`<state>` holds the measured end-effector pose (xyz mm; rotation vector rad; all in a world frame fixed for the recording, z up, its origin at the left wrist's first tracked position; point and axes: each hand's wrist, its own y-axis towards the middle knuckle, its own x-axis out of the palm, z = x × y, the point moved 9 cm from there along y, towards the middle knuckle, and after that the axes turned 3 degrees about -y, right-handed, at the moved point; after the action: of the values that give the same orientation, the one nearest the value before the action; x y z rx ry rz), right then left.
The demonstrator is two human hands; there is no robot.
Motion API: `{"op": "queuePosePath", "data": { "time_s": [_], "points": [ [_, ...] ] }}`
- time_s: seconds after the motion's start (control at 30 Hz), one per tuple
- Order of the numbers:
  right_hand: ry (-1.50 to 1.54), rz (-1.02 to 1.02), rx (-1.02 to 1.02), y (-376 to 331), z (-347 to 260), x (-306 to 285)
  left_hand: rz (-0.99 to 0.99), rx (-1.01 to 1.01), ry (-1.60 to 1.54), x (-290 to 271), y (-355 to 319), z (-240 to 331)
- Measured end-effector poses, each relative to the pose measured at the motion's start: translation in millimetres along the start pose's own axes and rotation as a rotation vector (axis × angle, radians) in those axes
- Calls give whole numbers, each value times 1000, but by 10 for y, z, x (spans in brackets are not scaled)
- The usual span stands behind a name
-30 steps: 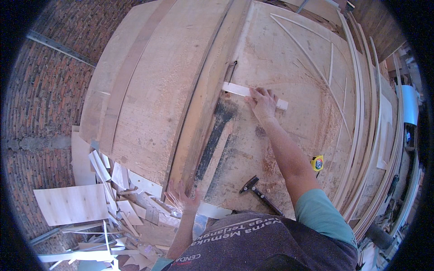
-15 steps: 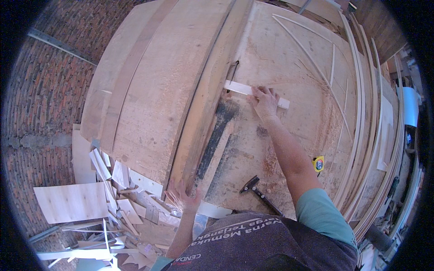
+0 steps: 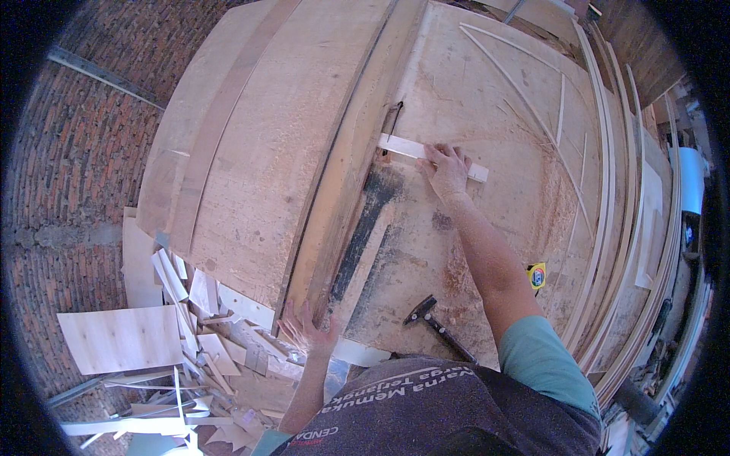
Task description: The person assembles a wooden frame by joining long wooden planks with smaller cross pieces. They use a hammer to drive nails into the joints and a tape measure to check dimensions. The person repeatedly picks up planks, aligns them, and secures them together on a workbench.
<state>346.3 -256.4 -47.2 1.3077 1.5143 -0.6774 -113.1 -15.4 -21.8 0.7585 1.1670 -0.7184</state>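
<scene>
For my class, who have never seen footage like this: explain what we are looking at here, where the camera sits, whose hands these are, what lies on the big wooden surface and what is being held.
There is no machine here: a person works with two bare hands. The one picture comes from a wide fisheye camera worn on the person's head, looking down, so straight edges bend near the rim and the arms enter from below.

The right hand reaches forward and presses on a short pale wooden strip lying across the large plywood worktable. The left hand rests with spread fingers at the near end of a long board that stands on edge along the table.

On the table also lie a hammer near the body, a small yellow tape measure and thin curved wooden strips. Left of the table, on the brick floor, lies a heap of wood offcuts.
</scene>
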Motion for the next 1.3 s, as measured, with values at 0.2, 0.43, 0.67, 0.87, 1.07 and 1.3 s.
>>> {"op": "queuePosePath", "data": {
  "time_s": [0.2, 0.43, 0.67, 0.87, 1.07, 1.3],
  "points": [
    [-5, -1, 3, 6, -8, 6, 12, 14, 10, -14, 12, 26],
    [-3, 25, -19, 17, 28, 34, 10, 8, -1, 25, -1, -11],
    [24, 3, -20, 18, -5, -11, -20, -29, -23, 43, -14, -44],
    [3, -25, -23, 3, -10, -8, -21, -10, -21, -14, 15, 11],
    [-5, -30, -32, -76, -31, -3, -6, -13, -26, -25, 0, 12],
    [28, -39, -7, -359, -141, -43, -14, -14, -28, -7, -1, -12]
  ]
}}
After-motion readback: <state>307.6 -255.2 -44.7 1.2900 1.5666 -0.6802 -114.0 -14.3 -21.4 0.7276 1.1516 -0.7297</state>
